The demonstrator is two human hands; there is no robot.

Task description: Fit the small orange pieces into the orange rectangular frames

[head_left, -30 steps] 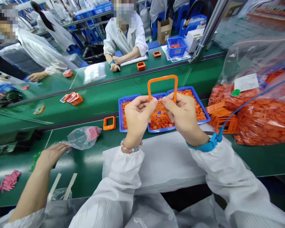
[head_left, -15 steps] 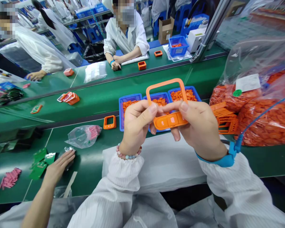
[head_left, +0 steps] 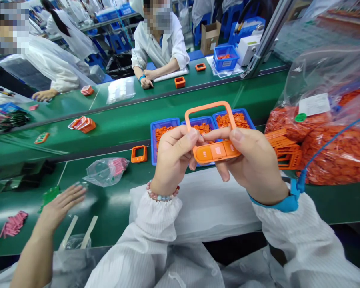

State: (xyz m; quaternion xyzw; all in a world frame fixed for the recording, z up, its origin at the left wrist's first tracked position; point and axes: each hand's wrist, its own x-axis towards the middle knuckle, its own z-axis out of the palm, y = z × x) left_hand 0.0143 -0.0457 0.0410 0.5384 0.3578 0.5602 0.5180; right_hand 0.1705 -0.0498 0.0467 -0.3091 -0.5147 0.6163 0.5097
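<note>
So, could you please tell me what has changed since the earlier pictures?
The held orange frame came lower and turned, showing its labelled buttons; the stacked frames on the conveyor slid left. Left hand and right hand kept their hold; the blue trays stayed put.

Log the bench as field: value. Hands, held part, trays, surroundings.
left hand: grips frame, left side
right hand: grips frame, right side
frame: orange, white print on lower strip
trays: three, blue, holding orange pieces
left of trays: another orange frame
right of trays: stacked orange frames, clear bag of orange parts
below hands: white sheet
</note>
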